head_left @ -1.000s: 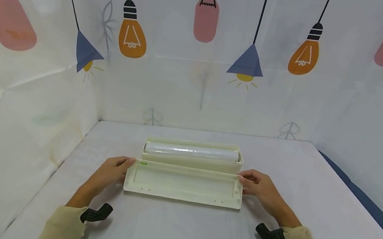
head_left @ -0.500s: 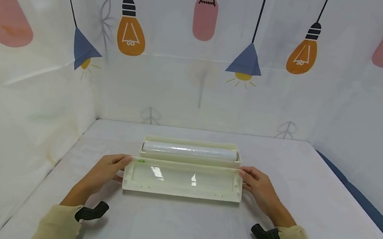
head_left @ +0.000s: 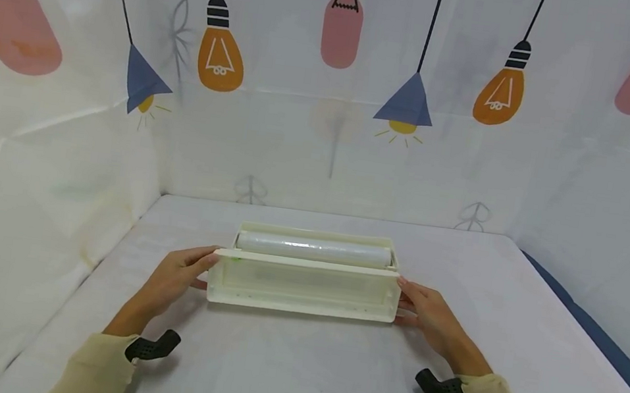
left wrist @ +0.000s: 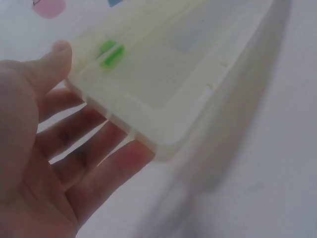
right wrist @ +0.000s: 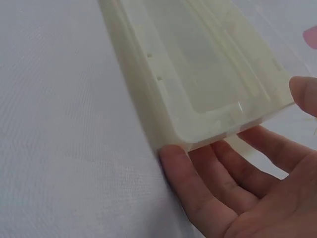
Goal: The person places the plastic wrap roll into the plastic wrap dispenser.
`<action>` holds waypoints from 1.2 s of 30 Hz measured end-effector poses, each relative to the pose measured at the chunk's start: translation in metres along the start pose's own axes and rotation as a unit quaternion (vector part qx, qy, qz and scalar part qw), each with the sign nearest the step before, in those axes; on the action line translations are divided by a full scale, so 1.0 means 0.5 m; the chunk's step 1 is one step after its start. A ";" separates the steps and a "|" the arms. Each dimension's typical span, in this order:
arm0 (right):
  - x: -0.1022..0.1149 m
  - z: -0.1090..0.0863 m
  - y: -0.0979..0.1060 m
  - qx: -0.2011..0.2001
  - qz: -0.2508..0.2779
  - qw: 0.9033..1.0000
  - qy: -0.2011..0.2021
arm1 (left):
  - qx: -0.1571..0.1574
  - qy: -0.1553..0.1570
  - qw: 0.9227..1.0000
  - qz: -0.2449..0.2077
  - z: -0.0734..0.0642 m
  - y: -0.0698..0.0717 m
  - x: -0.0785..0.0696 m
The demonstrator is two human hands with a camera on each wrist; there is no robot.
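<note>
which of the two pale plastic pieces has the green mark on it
The nearer, lid-like piece, held between the left hand and right hand; the green mark is near its left end. The box behind holds a roll and shows no green.

Soft even light, glint along the roll (head_left: pixel 314 248), hazy dimmer wrist views, diffuse shadow beside the lid (left wrist: pixel 171 121)

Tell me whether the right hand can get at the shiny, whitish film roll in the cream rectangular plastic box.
Probably not: the right hand has its grip on one end of the cream rectangular plastic panel, which is in front of the box. The film roll looks uncovered on top, though.
</note>
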State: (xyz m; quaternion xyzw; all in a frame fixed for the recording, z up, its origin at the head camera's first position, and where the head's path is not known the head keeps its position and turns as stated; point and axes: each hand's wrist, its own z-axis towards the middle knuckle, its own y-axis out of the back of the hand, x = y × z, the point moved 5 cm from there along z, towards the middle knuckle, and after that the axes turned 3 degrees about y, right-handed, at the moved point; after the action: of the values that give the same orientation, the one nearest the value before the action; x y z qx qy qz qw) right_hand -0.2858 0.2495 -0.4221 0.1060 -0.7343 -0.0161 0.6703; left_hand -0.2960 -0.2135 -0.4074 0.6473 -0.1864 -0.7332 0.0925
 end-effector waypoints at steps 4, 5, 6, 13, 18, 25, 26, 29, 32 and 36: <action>0.002 -0.005 -0.001 0.014 0.023 1.000 0.005 | 0.001 -0.012 1.000 -0.008 -0.003 0.000 -0.007; 0.002 -0.006 0.000 0.017 0.034 0.999 0.007 | 0.001 -0.015 1.000 -0.010 -0.004 0.000 -0.007; 0.002 -0.008 0.001 0.019 0.044 0.999 0.009 | 0.002 -0.019 1.000 -0.011 -0.004 0.000 -0.007; 0.008 -0.011 0.005 0.008 0.065 0.997 0.029 | 0.015 -0.051 0.998 -0.023 -0.002 0.005 -0.004; 0.011 -0.009 0.005 -0.010 0.045 0.998 0.039 | 0.014 -0.063 0.998 -0.025 -0.006 0.011 -0.004; 0.018 -0.007 0.008 -0.032 0.052 0.996 0.070 | 0.025 -0.073 0.997 -0.029 -0.007 0.012 -0.005; 0.019 -0.007 0.009 -0.033 0.050 0.995 0.077 | 0.024 -0.070 0.997 -0.027 -0.006 0.012 -0.005; 0.023 -0.009 0.010 -0.035 0.043 0.994 0.098 | 0.024 -0.062 0.998 -0.010 -0.003 0.010 -0.003; 0.025 -0.012 0.012 -0.040 0.041 0.993 0.107 | 0.020 -0.054 0.998 0.004 -0.001 0.006 -0.003; 0.028 -0.014 0.014 -0.045 0.044 0.992 0.113 | 0.017 -0.064 0.998 0.003 -0.002 0.003 -0.010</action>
State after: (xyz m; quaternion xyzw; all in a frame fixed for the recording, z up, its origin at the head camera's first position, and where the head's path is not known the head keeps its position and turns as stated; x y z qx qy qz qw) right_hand -0.2808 0.2548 -0.4065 0.0449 -0.6564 -0.0074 0.7531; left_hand -0.2945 -0.2134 -0.4025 0.6000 -0.2068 -0.7695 0.0715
